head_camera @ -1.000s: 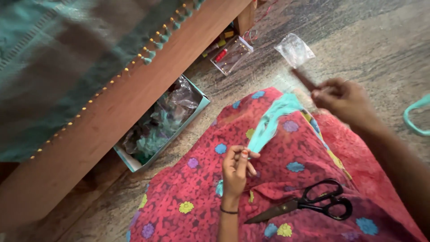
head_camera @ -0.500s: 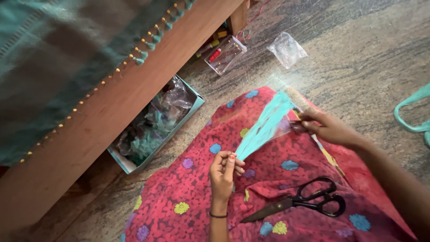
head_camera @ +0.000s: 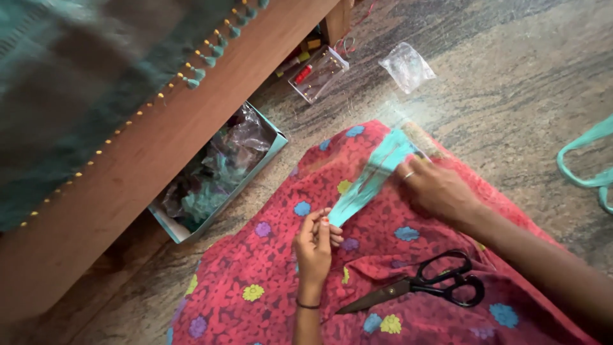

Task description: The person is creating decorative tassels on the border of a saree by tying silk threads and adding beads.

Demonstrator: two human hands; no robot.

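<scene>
**Inspector A:** We record the left hand [head_camera: 314, 246] low in the head view, fingertips pinched shut on the near end of a narrow strip of teal cloth [head_camera: 370, 179]. Do we agree?

**Inspector B:** We agree. The strip runs up and away across the lap, over the red cotton garment printed with blue, yellow and purple flowers [head_camera: 268, 281]. At its far end the right hand [head_camera: 437, 188], a ring on one finger, lies palm down with fingers curled onto the cloth, pressing it flat rather than lifting it.

**Inspector A:** So the strip is held taut between the two hands, resting on the lap. How far along do we judge the work?

**Inspector B:** In our judgement, midway at best. The strip is laid out and tensioned, but we see no needle or thread clearly; a thin dark line along the strip is too small to identify.

**Inspector A:** The black-handled steel scissors [head_camera: 421, 287] lie on the garment near the right forearm, blades closed, touched by neither hand.

**Inspector B:** Other items: a pale blue open cardboard box of crumpled plastic and teal scraps [head_camera: 220, 176] beside a wooden bed frame [head_camera: 128, 185]; a clear plastic case [head_camera: 317, 73] and a clear plastic bag [head_camera: 407, 65] on the speckled stone floor [head_camera: 511, 96], well apart from both hands; more teal fabric loops [head_camera: 584, 169] at the right edge.
</scene>
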